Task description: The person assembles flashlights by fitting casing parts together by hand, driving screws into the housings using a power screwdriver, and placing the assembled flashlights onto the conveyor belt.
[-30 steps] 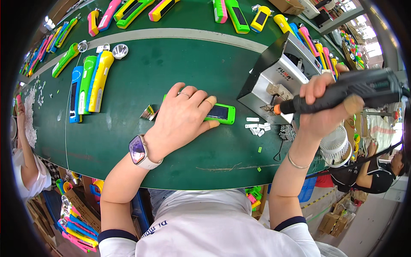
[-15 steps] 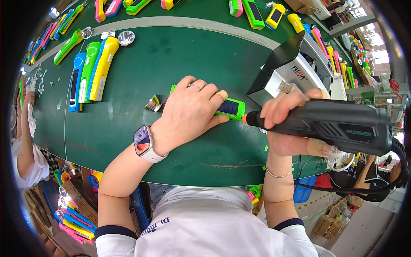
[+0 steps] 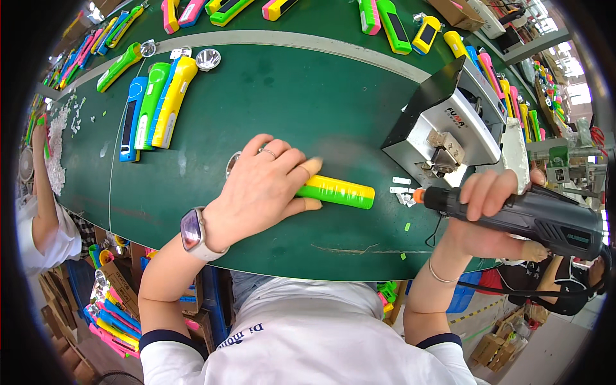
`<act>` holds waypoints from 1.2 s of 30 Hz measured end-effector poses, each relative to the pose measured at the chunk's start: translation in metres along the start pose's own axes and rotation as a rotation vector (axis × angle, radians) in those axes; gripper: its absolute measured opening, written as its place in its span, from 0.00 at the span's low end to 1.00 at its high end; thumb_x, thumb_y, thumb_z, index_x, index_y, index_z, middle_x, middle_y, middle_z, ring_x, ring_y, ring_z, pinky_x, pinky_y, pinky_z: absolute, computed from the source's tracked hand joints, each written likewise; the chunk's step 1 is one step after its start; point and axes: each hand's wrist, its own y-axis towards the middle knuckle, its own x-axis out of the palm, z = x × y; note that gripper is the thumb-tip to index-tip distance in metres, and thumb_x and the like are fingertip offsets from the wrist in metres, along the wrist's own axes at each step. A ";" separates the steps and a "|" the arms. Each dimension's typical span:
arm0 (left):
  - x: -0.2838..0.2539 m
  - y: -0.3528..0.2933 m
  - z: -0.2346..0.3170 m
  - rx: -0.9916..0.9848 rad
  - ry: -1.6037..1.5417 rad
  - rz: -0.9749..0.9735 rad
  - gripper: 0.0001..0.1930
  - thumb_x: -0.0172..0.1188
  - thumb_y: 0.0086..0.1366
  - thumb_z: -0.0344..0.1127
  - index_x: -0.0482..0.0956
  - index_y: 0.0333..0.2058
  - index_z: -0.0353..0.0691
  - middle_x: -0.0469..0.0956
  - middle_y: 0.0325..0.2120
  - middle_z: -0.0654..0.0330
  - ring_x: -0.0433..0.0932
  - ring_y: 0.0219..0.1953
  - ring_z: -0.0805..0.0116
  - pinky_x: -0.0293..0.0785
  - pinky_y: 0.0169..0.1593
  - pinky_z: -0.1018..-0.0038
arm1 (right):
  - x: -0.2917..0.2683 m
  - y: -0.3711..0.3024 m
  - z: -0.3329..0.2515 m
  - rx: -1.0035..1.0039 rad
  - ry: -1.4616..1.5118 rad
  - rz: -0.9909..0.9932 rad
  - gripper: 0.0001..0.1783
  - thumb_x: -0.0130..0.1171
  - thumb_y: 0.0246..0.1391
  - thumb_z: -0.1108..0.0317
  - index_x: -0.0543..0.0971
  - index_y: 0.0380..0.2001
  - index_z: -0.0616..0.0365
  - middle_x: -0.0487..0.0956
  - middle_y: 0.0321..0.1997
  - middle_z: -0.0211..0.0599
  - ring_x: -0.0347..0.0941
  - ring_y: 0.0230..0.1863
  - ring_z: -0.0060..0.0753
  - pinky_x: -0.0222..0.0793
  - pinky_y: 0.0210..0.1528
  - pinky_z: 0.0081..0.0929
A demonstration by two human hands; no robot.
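Note:
On the green table, my left hand (image 3: 256,183) is closed round a flashlight body (image 3: 343,193), whose yellow and green ribbed side shows past my fingers. Behind that hand, part of a round silvery reflector (image 3: 232,164) peeks out; the rest is hidden. My right hand (image 3: 478,215) grips a black electric screwdriver (image 3: 555,221) held roughly level. Its orange tip (image 3: 419,196) points toward the flashlight, with a gap between them. Small white pieces (image 3: 402,190) lie beside the tip.
A black and silver box-shaped machine (image 3: 443,122) stands beyond my right hand. Blue, green and yellow flashlights (image 3: 157,106) lie at the left, and more line the far side. A cable (image 3: 605,256) hangs from the screwdriver. At far left is another person's arm (image 3: 43,173).
The flashlight has been turned over: its dark panel has given way to the ribbed side. The screwdriver tip has drawn back to the right, away from the flashlight's end.

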 end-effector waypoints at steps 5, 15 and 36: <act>0.007 0.001 -0.015 0.101 -0.113 -0.002 0.20 0.66 0.47 0.49 0.78 0.35 0.42 0.73 0.27 0.63 0.72 0.37 0.64 0.64 0.52 0.61 | -0.001 -0.002 0.009 0.048 -0.083 0.008 0.51 0.48 0.43 0.24 0.60 0.56 0.57 0.65 0.20 0.28 0.60 0.17 0.21 0.57 0.21 0.20; 0.049 0.023 -0.005 0.091 0.129 0.362 0.12 0.59 0.47 0.49 0.76 0.21 0.48 0.73 0.19 0.68 0.74 0.29 0.69 0.63 0.39 0.69 | -0.057 -0.005 -0.014 0.173 0.132 -0.183 0.36 0.49 0.50 0.35 0.71 0.36 0.65 0.74 0.32 0.48 0.67 0.26 0.36 0.63 0.25 0.29; 0.035 0.078 -0.072 0.595 0.237 0.213 0.14 0.64 0.45 0.51 0.77 0.24 0.49 0.75 0.26 0.69 0.74 0.35 0.70 0.68 0.37 0.69 | -0.049 -0.005 0.000 0.074 -0.081 0.027 0.37 0.46 0.46 0.26 0.71 0.39 0.50 0.73 0.28 0.50 0.67 0.22 0.40 0.64 0.25 0.34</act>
